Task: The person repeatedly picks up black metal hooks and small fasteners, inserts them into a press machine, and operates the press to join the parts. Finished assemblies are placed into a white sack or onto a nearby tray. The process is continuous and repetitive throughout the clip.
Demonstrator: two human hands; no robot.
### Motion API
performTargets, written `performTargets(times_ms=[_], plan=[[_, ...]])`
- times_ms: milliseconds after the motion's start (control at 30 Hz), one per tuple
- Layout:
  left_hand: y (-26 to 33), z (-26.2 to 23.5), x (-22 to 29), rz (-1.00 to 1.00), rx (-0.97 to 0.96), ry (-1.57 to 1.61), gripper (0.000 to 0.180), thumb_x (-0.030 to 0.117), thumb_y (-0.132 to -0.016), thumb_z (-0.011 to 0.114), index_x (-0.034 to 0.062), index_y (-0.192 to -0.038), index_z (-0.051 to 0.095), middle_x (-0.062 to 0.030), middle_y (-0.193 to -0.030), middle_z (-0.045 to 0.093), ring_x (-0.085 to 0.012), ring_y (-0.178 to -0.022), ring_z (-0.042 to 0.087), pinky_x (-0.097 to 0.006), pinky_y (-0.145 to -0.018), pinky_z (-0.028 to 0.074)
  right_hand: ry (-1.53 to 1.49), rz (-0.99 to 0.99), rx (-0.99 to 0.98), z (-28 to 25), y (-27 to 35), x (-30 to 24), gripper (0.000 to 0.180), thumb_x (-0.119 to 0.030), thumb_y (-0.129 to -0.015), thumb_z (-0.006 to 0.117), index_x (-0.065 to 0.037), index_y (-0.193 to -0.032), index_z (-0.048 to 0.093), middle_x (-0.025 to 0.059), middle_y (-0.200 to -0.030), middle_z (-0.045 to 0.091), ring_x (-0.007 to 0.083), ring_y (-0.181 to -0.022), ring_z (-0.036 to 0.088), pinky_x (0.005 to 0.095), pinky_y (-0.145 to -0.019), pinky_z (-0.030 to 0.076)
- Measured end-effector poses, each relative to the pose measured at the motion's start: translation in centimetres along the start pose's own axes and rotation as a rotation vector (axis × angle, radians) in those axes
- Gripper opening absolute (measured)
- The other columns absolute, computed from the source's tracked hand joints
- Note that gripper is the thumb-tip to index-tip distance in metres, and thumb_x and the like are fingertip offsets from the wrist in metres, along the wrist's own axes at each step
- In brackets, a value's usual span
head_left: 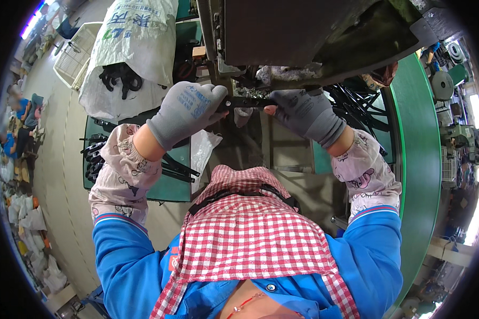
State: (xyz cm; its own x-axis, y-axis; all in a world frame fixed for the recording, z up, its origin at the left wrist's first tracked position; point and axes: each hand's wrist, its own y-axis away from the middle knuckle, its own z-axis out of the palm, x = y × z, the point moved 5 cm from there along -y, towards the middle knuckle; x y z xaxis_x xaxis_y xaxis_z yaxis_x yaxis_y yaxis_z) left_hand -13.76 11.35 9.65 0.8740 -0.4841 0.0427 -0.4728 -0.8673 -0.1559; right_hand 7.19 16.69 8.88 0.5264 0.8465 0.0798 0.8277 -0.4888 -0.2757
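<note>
My left hand (189,110), in a grey glove with blue print, is closed on one end of a black bar-shaped part (246,102). The other end is gripped by my right hand (306,114), also in a grey glove. The part lies level between both hands, just in front of a dark machine (282,37). A round light spot shows on it beside my left fingers; its ends are hidden by the gloves.
At the far left a white woven sack (138,40) lies open with black curved parts (121,80) at its mouth. Black parts (95,159) rest on a green table at left. Long black pieces (362,109) pile up at right, beside a green surface (423,159).
</note>
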Motion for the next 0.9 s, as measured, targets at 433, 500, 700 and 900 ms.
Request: performTargets(times_ms=[433,500,700,900], plan=[[-2.0,2.3,-1.7,0.117,-0.07,0.081,0.037,0.039,-0.089,0.064,0.0039,-0.095,0.057,-0.0128,-0.078,0.063,-0.0333,-0.077,0.065,-0.042,-0.066,0.051,-0.243,0.101,-0.292,4.8,-1.4,2.9,0.048,-0.052,-0.095,0.051,-0.013,-0.116,0.067,0.0129,-0.109,0.069,0.0317,-0.104,0.065,0.0469,-0.091,0.049],[-2.6,2.8,-2.2,0.087,-0.188,0.137,0.036,0.038,-0.086,0.068,0.0029,-0.087,0.059,-0.0157,-0.08,0.063,-0.0366,-0.083,0.063,-0.044,-0.071,0.051,-0.289,0.135,-0.388,6.0,-1.3,3.3,0.047,-0.052,-0.096,0.05,-0.012,-0.113,0.068,0.0128,-0.107,0.07,0.0318,-0.103,0.065,0.0464,-0.09,0.05],[-3.7,3.2,-2.3,0.058,-0.475,0.164,0.046,0.044,-0.094,0.058,0.0007,-0.108,0.056,-0.0185,-0.085,0.067,-0.0374,-0.087,0.066,-0.045,-0.078,0.052,-0.094,0.075,-0.173,4.8,-1.2,2.1,0.048,-0.053,-0.098,0.046,-0.011,-0.107,0.068,0.0137,-0.104,0.07,0.0343,-0.097,0.067,0.045,-0.087,0.051],[-4.4,2.8,-2.5,0.085,-0.401,0.033,0.047,0.043,-0.093,0.06,0.0002,-0.111,0.057,-0.0187,-0.083,0.067,-0.0378,-0.085,0.067,-0.044,-0.077,0.053,-0.475,0.148,-0.503,5.5,-1.5,2.6,0.044,-0.044,-0.102,0.046,-0.003,-0.111,0.06,0.0206,-0.09,0.066,0.0386,-0.088,0.065,0.0461,-0.08,0.05]])
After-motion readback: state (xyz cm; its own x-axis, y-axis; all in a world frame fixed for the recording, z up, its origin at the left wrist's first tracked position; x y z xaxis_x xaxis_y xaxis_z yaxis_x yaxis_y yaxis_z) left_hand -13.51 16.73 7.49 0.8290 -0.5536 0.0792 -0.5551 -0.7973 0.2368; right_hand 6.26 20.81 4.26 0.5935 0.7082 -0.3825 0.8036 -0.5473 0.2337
